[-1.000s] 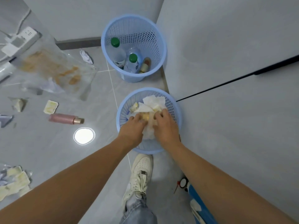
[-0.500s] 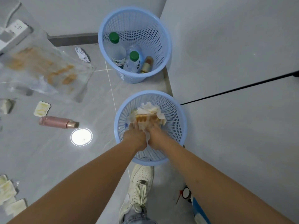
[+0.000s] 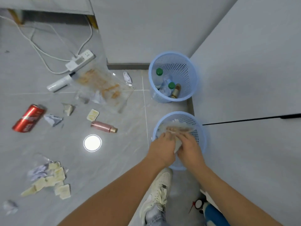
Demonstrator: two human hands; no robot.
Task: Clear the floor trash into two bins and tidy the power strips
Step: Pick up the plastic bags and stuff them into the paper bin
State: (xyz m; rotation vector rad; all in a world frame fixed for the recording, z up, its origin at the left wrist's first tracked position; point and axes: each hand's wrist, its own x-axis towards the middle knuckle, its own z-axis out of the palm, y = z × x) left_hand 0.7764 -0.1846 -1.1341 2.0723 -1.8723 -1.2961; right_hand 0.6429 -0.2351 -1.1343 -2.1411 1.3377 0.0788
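We are in the middle of binning the soft rubbish. Our left hand (image 3: 161,148) and right hand (image 3: 189,148) sit together over the near bin (image 3: 201,136) at about four o'clock in the view, both with fingers curled onto a wad of crumpled paper and greasy wrapper (image 3: 177,128) that lies inside its rim; the blur there leaves us unsure whether we are gripping or only pressing it down. The far bin (image 3: 193,82), at two o'clock, holds bottles. The floor toward nine o'clock is not yet cleared: a red can (image 3: 28,118), a pink bottle (image 3: 104,126), a greasy clear bag (image 3: 104,86) and paper scraps (image 3: 48,181). The power strips (image 3: 80,61) lie at eleven o'clock, cords loose. Next, we judge, we let go of the wad and reach left for the can or bottle, which belong in the far bin.
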